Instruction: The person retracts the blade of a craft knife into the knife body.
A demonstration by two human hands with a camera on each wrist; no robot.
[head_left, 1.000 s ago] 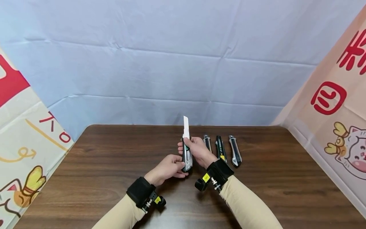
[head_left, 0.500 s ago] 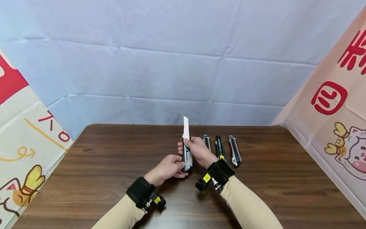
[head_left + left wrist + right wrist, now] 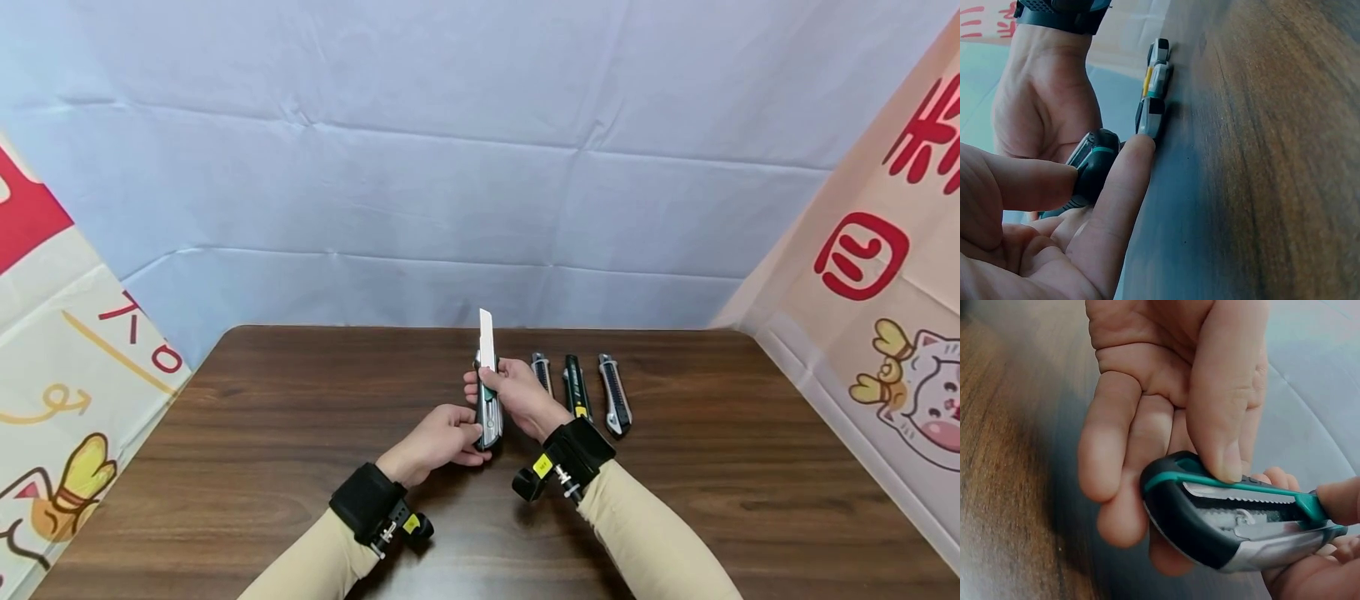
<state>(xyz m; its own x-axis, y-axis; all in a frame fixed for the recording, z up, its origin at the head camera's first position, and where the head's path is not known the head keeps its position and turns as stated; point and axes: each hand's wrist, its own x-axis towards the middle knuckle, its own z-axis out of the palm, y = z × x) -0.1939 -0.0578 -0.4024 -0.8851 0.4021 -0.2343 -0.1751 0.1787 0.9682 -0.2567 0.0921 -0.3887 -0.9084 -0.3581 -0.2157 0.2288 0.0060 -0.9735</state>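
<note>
The person's left hand (image 3: 442,437) sits just left of centre over the dark wooden counter (image 3: 262,467), its fingers curled round the butt end of a green-and-black utility knife (image 3: 488,408). In the left wrist view the thumb and forefinger pinch the rounded dark end of the handle (image 3: 1092,164), which looks like a steadying grip: it anchors the tool from below so that the other end can be worked.

The knife stands nearly upright between the two hands, lifted off the counter, with its pale blade (image 3: 487,338) pushed well out and pointing away from the person. Held this way, the cutting edge stays clear of both palms.

The right hand (image 3: 517,392) wraps the upper part of the handle. In the right wrist view its thumb (image 3: 1225,425) presses down on the top edge of the body beside the toothed slider track (image 3: 1241,495), while the fingers cradle the underside. That placement suits working the slider with one digit while the rest of the hand keeps the body from twisting.

Further right, three more utility knives (image 3: 577,396) lie flat on the counter, side by side and roughly parallel, just beyond the right wrist. None shows a blade from here. They rest apart from the hands, within easy reach.
</note>
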